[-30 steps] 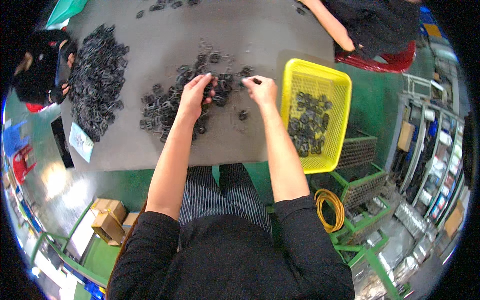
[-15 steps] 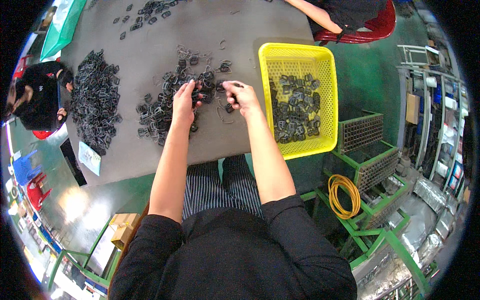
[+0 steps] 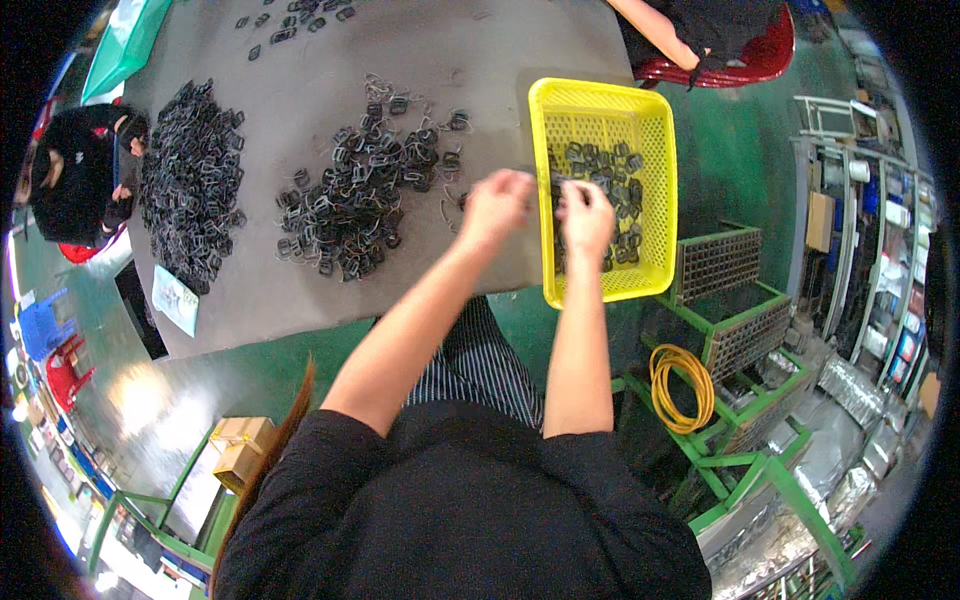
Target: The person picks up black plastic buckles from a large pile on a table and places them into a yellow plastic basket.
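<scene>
My right hand [image 3: 588, 222] is over the left part of a yellow perforated basket [image 3: 655, 270], its fingers drawn together in a pinch. A dark bit shows at its fingertips, too small to name surely. My left hand [image 3: 495, 208] hovers just left of the basket's rim, blurred by motion, its fingers curled; whether anything is in them cannot be seen. Inside the basket lie several small black plastic buckle-like pieces [image 3: 625, 195]. A loose pile of similar black pieces with thin pale strands [image 3: 350, 205] spreads across the grey table [image 3: 440, 290] to the left of my hands.
A larger heap of black pieces [image 3: 190, 190] covers the table's left side, above a small plastic bag [image 3: 176, 298]. One person [image 3: 85, 180] sits at the left; another person's forearm [image 3: 655, 30] shows top right. Green metal racks [image 3: 735, 330] and a coiled yellow hose [image 3: 682, 390] stand right.
Both hands have moved right from the middle pile; the right one is now over the basket, and the left one is beside its rim. The view has shifted slightly.
</scene>
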`<state>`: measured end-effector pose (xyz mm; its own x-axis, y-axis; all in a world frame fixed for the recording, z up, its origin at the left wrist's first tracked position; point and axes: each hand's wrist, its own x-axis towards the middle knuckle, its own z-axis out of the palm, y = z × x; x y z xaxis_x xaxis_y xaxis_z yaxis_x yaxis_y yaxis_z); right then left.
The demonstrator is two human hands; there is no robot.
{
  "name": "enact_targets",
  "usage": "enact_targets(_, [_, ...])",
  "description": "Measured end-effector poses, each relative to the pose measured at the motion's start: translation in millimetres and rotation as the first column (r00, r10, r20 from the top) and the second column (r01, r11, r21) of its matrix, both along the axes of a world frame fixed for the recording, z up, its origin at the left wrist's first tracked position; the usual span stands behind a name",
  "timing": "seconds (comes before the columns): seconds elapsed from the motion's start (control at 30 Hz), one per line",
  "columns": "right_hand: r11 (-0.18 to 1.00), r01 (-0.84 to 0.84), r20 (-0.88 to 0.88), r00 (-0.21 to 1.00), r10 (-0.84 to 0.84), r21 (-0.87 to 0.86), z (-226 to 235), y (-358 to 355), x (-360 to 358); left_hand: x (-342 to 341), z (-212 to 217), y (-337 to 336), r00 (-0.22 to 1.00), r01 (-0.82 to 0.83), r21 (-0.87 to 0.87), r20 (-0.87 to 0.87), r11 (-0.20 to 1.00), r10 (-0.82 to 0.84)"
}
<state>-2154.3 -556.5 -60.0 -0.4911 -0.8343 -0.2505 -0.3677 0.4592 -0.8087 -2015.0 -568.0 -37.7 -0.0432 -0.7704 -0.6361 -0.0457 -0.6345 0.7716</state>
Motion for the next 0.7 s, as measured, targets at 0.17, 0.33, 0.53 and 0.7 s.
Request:
enact_targets(0.17, [0.992, -0.049, -0.280, 0.957, 0.081, 0.119, 3.6, 12.2, -69.9, -90.5, 7.9, 15.5, 0.991, 0.135, -0.344, 0.038, 0.929, -0.130])
enact_targets(0.33, [0.949, -0.263, -0.666, 0.742, 0.084, -0.174, 32.6, 5.4, -14.5, -21.3, -16.1, -3.6, 0.918, 0.186, -0.624, 0.387, 0.759, 0.093])
enact_targets(0.53, [0.845, -0.529, -0.439, 0.744, 0.504, 0.074, -5.5, 17.3, 102.7, 78.7, -67.3, -15.8, 0.576, 0.539, -0.485, 0.809, 0.688, 0.119])
enact_targets(0.7, [0.776, -0.627, -0.546, 0.628, 0.555, 0.067, -66.0, 9.8, 115.8, 106.9, -89.9, -28.4, 0.596, 0.602, -0.517, 0.798, 0.609, 0.089])
